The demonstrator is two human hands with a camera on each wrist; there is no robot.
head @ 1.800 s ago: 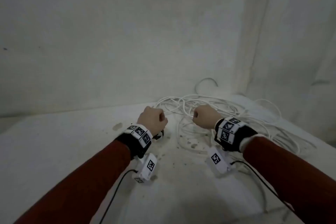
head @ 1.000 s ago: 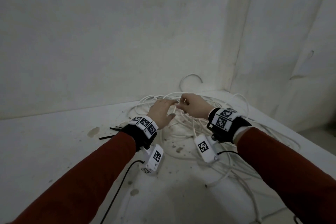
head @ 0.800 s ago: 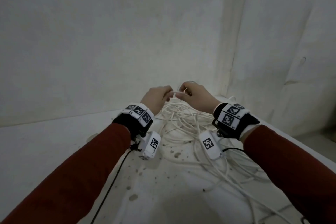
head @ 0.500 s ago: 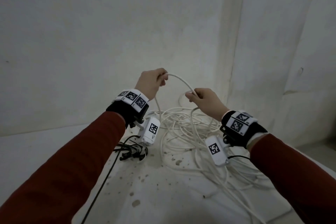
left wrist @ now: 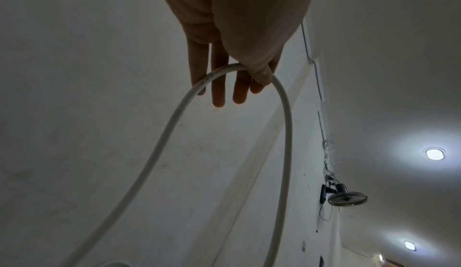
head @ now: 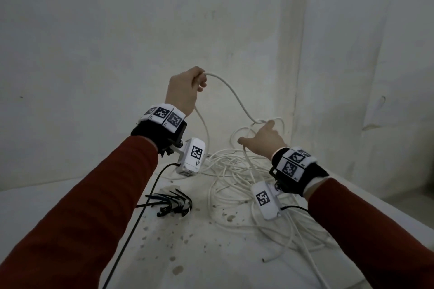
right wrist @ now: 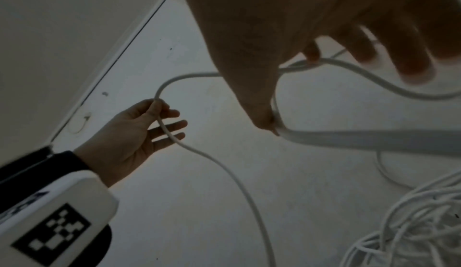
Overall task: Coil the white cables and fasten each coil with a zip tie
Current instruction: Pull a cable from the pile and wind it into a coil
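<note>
Person in red sleeves stands at a white table point(head: 70, 197) set into a room corner, both arms raised over it. Left hand point(head: 184, 88) is up high, thumb and forefinger pinching a white cable point(head: 231, 91); the other fingers point(left wrist: 218, 86) hang straight and relaxed behind the strand, clear in the left wrist view. From that pinch the cable arcs over and drops toward the right hand point(head: 263, 139), which sits lower and nearer the corner. Right hand has thumb and fingers loosely curled round the same strand where it crosses itself in a small loop; grip looks light, fingers point(right wrist: 409, 58) blurred in the right wrist view. A second run of the cable hangs down from the left hand past the wrist camera to the table.

Rest of the cable lies in a loose tangled pile point(head: 237, 176) on the table beneath and between the hands, spreading toward the right edge, one cut end point(head: 264, 260) pointing at the near side. Bundle of black zip ties point(head: 171, 202) lies on the table just left of the pile, under the left forearm, untouched. Table surface carries dark specks and stains point(head: 177, 270). Wall fan point(left wrist: 346, 198) and ceiling lights point(left wrist: 434, 153) show in the left wrist view.
</note>
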